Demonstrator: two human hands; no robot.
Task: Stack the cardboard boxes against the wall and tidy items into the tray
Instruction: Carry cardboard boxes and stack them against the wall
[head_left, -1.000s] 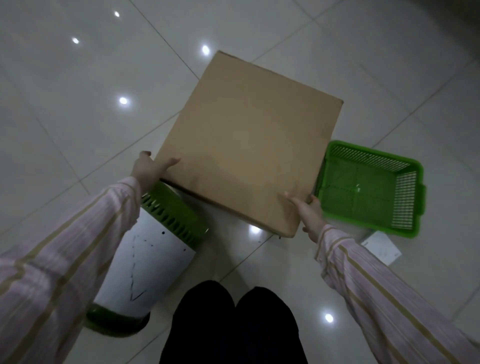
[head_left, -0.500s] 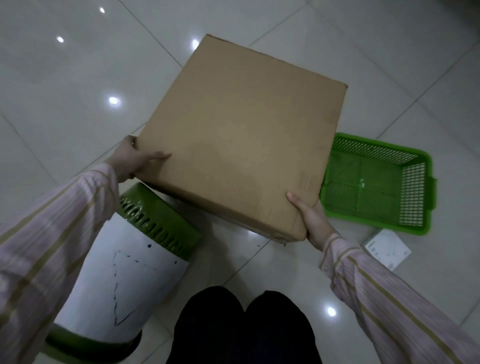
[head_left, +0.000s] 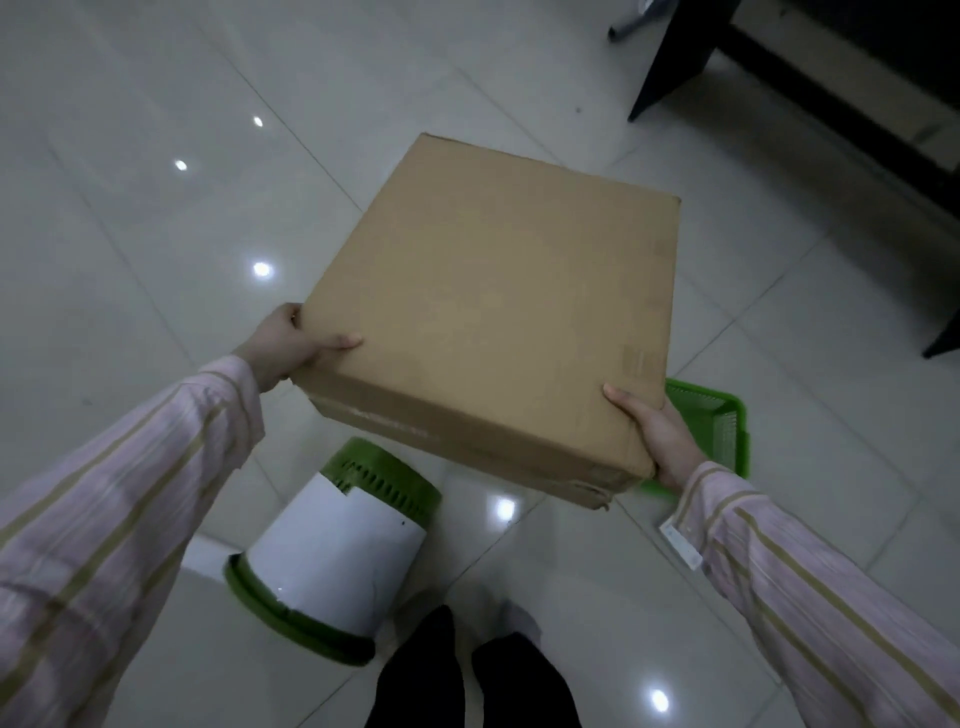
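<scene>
1. The cardboard box (head_left: 498, 312) is off the floor (head_left: 156, 260), carried broad face up between both hands. It hangs above an overturned green-and-white bin (head_left: 337, 561) and the green tray (head_left: 722, 415), and hides part of the tray.
2. The left hand (head_left: 283, 340) grips the box's near-left corner, thumb on top and the other fingers tucked underneath, out of sight. The right hand (head_left: 660, 436) grips the near-right corner the same way, thumb laid on the top face.
3. The step in hand looks like carrying this box to the wall. No wall shows here, only tiled floor and dark furniture legs (head_left: 670, 57) at the far right, so the route must be found by looking up.
4. Both grips sit at the near corners, leaving the far edge unsupported; sliding the palms further under the bottom would likely steady it. The bottom near-right corner looks crushed, so support from below matters there.
5. Step around the bin and tray, which lie close to the feet. Set the box down square against the wall so others can stack on it.
</scene>
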